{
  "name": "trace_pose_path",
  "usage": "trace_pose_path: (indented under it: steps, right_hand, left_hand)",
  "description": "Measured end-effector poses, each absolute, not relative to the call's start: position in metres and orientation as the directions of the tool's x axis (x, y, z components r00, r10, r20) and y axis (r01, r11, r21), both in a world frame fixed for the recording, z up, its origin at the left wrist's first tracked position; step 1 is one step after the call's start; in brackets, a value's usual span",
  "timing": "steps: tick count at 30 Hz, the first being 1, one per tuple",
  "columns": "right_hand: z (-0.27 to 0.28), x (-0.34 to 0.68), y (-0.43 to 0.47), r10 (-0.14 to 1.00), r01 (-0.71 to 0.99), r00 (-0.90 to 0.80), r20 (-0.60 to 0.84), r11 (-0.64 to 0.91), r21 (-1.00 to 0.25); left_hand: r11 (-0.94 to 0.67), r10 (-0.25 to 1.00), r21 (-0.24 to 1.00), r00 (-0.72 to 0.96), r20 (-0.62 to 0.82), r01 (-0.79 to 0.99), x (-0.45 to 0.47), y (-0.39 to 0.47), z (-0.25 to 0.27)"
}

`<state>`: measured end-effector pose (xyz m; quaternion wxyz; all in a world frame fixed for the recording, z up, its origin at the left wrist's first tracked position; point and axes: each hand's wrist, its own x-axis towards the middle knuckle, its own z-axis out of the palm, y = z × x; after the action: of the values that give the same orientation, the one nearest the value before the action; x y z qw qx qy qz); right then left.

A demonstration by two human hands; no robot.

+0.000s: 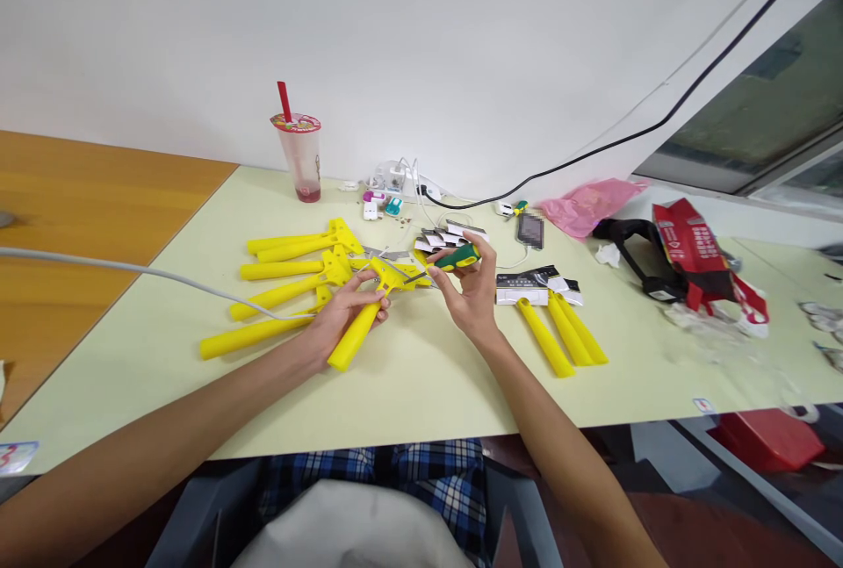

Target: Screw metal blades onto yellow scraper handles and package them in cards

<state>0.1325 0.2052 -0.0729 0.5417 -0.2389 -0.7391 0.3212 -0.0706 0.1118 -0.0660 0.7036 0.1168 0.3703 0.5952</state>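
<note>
My left hand (337,315) is closed around a yellow scraper (356,336), its handle slanting down toward me and its head raised. In my right hand (475,294) is a screwdriver (459,258) with a green and yellow handle. Its shaft points left at the scraper's head; whether the tip touches a screw is too small to tell. Several more yellow scrapers (283,294) lie to the left with their handles pointing left. On the right, three yellow scrapers (545,338) have black-and-white sleeves (523,287) over their heads. Behind my hands sits a group of similar sleeves (441,239).
A plastic cup (301,160) with a red straw stands at the back left. Chargers and a power strip (388,177) line the wall. A phone (530,232), pink bag (589,206), black headphones (636,256) and red packaging (691,243) lie rightward. A grey cable (132,266) crosses from the left.
</note>
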Motion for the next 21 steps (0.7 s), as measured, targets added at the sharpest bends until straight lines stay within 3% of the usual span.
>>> trace_pose_path:
  steps: [3, 8, 15, 21]
  right_hand:
    - [-0.0711, 0.1328, 0.2051, 0.705, 0.024, -0.266, 0.657, 0.686, -0.727]
    - [-0.0688, 0.1322, 0.2028, 0.673, -0.086, -0.322, 0.666, 0.679, -0.729]
    - [-0.0718, 0.1333, 0.2064, 0.682, 0.045, -0.223, 0.697, 0.721, -0.692]
    - [-0.0697, 0.1325, 0.2052, 0.659, -0.04, -0.276, 0.699, 0.719, -0.694]
  left_hand:
    - [0.268, 0.929, 0.611, 0.03, -0.37, -0.745, -0.0697, 0.111, -0.0649]
    - [0.271, 0.92, 0.604, 0.018, -0.391, -0.75, -0.0706, 0.1117, -0.0651]
    - [0.269, 0.934, 0.617, 0.044, -0.354, -0.74, -0.0708, 0.1116, -0.069]
    - [0.264, 0.931, 0.605, 0.035, -0.363, -0.751, -0.0715, 0.1121, -0.0695]
